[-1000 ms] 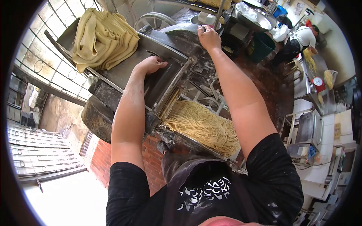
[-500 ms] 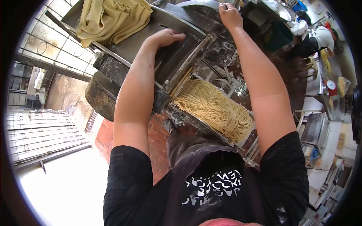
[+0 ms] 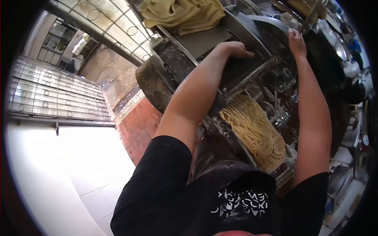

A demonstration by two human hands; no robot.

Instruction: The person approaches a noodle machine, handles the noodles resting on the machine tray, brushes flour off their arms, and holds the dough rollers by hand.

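Observation:
My left hand (image 3: pixel 238 50) reaches into the metal tray (image 3: pixel 201 43) on top of a floury noodle machine. One finger or the thumb points right, stretched out; the other fingers are partly hidden, and I see nothing held. Folded sheets of yellow dough (image 3: pixel 183 13) lie in the upper part of the tray. My right hand (image 3: pixel 297 41) has its fingers curled over the rim of a rounded grey metal cover (image 3: pixel 267 23) on the machine's far side. Below the tray, a thick pile of cut noodles (image 3: pixel 256 131) lies in front of my body.
A dark, worn machine housing (image 3: pixel 151 80) stands left of the tray. Barred windows (image 3: pixel 51 88) and a red brick floor (image 3: pixel 136 114) are on the left. Metal trays and kitchen goods line the right side.
The view has swung left, so the machine, dough and noodles sit further right. My left hand stays in the tray and my right hand stays at the metal rim. The co-worker is no longer clearly visible.

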